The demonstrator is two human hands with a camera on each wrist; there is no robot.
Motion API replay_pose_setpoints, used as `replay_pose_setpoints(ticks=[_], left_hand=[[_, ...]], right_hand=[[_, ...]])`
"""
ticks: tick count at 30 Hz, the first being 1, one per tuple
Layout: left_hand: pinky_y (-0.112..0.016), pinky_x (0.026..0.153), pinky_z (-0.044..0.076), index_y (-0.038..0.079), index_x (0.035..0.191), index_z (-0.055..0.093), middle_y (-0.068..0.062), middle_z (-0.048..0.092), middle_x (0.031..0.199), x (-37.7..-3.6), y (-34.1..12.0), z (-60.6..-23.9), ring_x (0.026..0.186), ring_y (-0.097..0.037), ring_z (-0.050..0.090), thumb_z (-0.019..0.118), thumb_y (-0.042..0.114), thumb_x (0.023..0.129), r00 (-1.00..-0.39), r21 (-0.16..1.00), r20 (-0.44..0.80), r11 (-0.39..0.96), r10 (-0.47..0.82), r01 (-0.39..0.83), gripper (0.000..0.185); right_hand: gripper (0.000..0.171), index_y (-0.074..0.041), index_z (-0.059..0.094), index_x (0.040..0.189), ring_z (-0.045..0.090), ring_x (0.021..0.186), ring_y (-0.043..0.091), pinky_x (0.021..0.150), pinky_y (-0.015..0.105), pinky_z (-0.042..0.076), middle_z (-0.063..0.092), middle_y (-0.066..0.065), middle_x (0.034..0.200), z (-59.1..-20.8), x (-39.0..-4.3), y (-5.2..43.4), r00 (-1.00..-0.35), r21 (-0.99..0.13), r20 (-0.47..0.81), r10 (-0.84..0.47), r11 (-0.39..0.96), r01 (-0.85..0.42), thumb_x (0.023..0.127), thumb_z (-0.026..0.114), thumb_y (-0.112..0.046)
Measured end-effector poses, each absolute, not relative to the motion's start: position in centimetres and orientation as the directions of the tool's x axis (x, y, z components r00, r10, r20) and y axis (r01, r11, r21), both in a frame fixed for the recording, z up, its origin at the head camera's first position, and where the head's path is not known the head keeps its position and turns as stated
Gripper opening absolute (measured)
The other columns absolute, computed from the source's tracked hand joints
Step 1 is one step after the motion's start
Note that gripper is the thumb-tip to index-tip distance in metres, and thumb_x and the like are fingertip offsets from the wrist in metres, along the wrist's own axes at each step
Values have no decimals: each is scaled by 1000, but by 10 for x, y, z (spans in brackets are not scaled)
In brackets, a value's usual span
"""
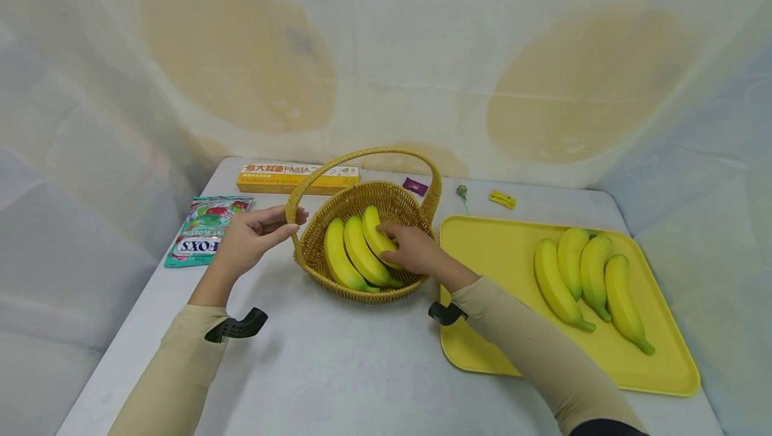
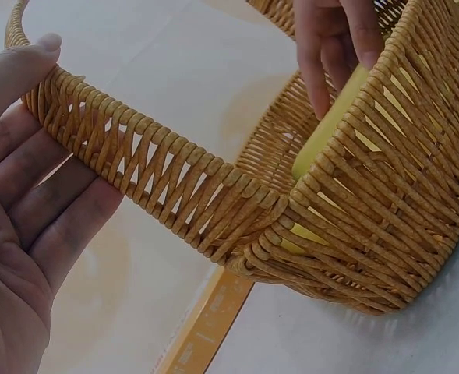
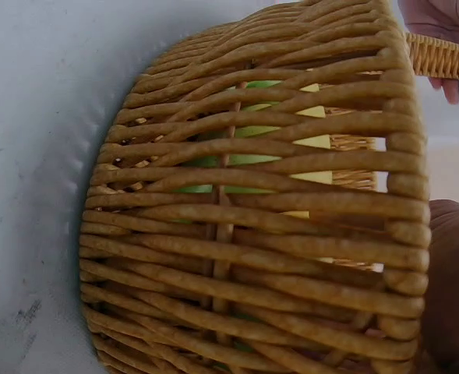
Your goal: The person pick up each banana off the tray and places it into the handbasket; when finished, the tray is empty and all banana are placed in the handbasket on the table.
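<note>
A woven basket (image 1: pixel 376 297) with a tall arched handle (image 1: pixel 364 153) stands mid-table. My left hand (image 1: pixel 249 240) pinches the handle's left side; in the left wrist view the thumb lies over its edge, the fingers beneath. Inside the basket, my right hand (image 1: pixel 411 248) grips the rightmost banana (image 1: pixel 372 230). Two more bananas, a left one (image 1: pixel 339 258) and a middle one (image 1: pixel 360 252), lie side by side next to it. The basket's wall (image 3: pixel 252 226) fills most of the right wrist view and hides much of the right hand there.
On the right lies a yellow tray (image 1: pixel 494 248) carrying several bananas (image 1: pixel 557 282). Behind the basket are a pasta box (image 1: pixel 289 179), a purple packet (image 1: pixel 415 186), a green sprig (image 1: pixel 462 193) and a yellow packet (image 1: pixel 502 199). A teal candy bag (image 1: pixel 202 232) lies left.
</note>
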State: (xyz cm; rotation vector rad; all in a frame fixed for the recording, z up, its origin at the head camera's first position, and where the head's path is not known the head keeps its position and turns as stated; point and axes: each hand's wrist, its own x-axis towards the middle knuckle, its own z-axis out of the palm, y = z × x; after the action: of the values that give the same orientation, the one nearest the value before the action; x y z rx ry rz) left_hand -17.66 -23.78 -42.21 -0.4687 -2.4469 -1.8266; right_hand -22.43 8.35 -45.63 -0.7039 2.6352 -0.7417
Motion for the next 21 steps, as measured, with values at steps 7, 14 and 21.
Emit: replay_pose_setpoints(ticks=[7,14,21], left_hand=[[-23,91,56,1,126,70,-9,74,118,-176,-238,-421,106,-11,71,73,16,96,-954,927,220,259,205,270,34],[-21,92,55,3,126,71,-9,74,118,-175,-238,-420,107,-10,71,73,21,96,-962,923,200,294,188,249,35],[-23,92,56,2,127,70,-10,74,119,-175,-237,-420,107,-12,71,73,18,96,-957,927,206,272,202,257,35]], right_hand=[[60,-8,49,150,64,116,26,98,42,53,65,15,131,-455,-223,80,-827,-527,-188,-531,765,-371,96,72,-24],[61,-6,47,151,65,113,26,96,42,54,65,15,131,-456,-222,79,-823,-513,-187,-537,768,-384,97,71,-23],[55,-9,51,149,60,124,29,104,46,51,58,10,144,-443,-204,98,-865,-544,-49,-499,740,-395,99,68,-23]])
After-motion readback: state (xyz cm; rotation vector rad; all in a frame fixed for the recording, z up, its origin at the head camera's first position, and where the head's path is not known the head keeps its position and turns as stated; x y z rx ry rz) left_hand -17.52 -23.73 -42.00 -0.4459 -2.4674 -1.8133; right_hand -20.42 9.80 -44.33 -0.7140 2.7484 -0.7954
